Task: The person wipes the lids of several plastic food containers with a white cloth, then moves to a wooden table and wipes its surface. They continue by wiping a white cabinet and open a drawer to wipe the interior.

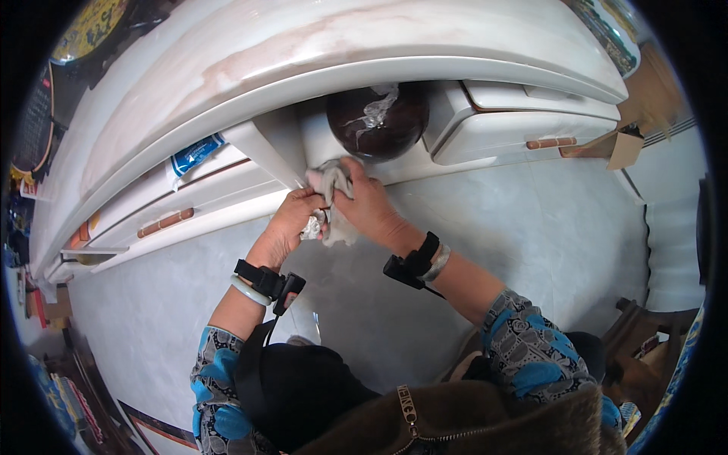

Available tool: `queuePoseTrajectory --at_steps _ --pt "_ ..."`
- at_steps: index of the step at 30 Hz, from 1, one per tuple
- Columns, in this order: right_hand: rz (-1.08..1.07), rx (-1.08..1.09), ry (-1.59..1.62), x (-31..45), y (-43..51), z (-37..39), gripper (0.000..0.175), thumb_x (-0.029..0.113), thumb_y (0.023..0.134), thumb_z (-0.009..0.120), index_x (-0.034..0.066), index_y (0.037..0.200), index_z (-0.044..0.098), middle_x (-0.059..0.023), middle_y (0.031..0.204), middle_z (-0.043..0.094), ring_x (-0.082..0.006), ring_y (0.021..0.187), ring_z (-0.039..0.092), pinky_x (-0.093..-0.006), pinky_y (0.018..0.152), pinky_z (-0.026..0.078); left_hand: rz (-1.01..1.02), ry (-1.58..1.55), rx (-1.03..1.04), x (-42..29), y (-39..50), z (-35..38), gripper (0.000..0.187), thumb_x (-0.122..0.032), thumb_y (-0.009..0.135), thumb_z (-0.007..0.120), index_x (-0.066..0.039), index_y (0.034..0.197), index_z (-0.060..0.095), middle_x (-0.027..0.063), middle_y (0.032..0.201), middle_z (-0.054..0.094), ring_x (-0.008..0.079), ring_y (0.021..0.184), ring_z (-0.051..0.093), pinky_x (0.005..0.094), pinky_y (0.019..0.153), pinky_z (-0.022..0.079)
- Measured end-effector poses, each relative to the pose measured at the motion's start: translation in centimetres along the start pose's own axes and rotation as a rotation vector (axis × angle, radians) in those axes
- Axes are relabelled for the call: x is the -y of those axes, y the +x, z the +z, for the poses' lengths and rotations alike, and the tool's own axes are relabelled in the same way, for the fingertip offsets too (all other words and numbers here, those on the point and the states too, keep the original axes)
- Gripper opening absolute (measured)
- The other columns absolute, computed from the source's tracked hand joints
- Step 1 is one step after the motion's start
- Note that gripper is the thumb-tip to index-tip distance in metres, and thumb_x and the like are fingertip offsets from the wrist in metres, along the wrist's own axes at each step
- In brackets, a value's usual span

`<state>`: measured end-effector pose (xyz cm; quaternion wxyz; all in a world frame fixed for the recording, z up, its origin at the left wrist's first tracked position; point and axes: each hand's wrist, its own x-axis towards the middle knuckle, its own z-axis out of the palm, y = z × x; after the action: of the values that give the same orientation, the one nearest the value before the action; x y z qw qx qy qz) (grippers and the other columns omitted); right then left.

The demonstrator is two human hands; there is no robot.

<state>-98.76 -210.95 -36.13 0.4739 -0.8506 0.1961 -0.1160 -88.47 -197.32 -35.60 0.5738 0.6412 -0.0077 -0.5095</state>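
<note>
My left hand point(293, 219) and my right hand point(368, 206) meet in front of the white cabinet, low over its bottom edge. Between them they grip a crumpled greyish-white cloth point(333, 181), whose lower end hangs below my fingers. A white crumpled wad point(311, 225), perhaps tissue or plastic, is tucked in my left palm. Just beyond my hands a dark brown, glossy round jar point(378, 122) stands in the cabinet's open middle bay. Crinkled clear plastic point(380, 108) lies on top of it. Part of the jar is hidden under the countertop.
A marble-patterned countertop point(352, 40) overhangs the bay. White drawers with wooden handles flank it, one handle at left point(165, 223), another at right point(550, 143). A blue-and-white packet point(196, 154) sits in the left drawer. Grey floor point(170, 296) lies below; dark wooden furniture point(637, 341) stands right.
</note>
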Motion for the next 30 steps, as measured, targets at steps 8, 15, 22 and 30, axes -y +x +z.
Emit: queuePoseTrajectory --at_steps 8,15,22,30 --pt "-0.507 -0.147 0.019 4.4 4.4 -1.4 0.042 0.013 0.094 0.053 0.0007 0.133 0.047 -0.0267 0.125 0.056 -0.0452 0.111 0.057 -0.0472 0.093 0.049 0.259 -0.186 -0.014 -2.1 -2.0 2.2 0.034 -0.032 0.101 0.041 -0.007 0.123 0.049 0.0079 0.093 0.063 0.0184 0.059 0.061 0.0315 0.044 0.051" --pt "-0.499 -0.096 0.009 5.6 3.1 -5.4 0.046 0.016 0.096 0.052 -0.0048 0.137 0.044 -0.0303 0.139 0.047 -0.0468 0.125 0.048 -0.046 0.107 0.039 0.699 -0.276 -0.143 -4.3 -0.6 6.0 0.033 -0.029 0.104 0.051 -0.004 0.124 0.059 0.0048 0.107 0.067 0.0122 0.088 0.064 0.0263 0.076 0.053" --pt "-0.486 -0.259 -0.099 4.7 1.1 -7.8 0.051 0.01 0.085 0.07 0.0014 0.133 0.054 -0.0236 0.143 0.049 -0.0387 0.128 0.052 -0.0405 0.101 0.046 0.841 -0.342 -0.227 -7.3 0.2 8.4 0.035 -0.012 0.1 0.055 0.0 0.133 0.054 0.0029 0.108 0.063 0.0099 0.092 0.056 0.0242 0.083 0.046" --pt "-0.617 -0.295 -0.127 3.2 1.4 -9.0 0.047 0.007 0.081 0.073 0.0003 0.125 0.058 -0.0211 0.132 0.055 -0.0385 0.118 0.057 -0.0424 0.096 0.049 0.862 0.041 -0.456 -7.4 1.8 9.3 0.024 -0.02 0.096 0.066 0.001 0.106 0.063 0.0028 0.1 0.062 0.0103 0.089 0.051 0.0253 0.083 0.045"
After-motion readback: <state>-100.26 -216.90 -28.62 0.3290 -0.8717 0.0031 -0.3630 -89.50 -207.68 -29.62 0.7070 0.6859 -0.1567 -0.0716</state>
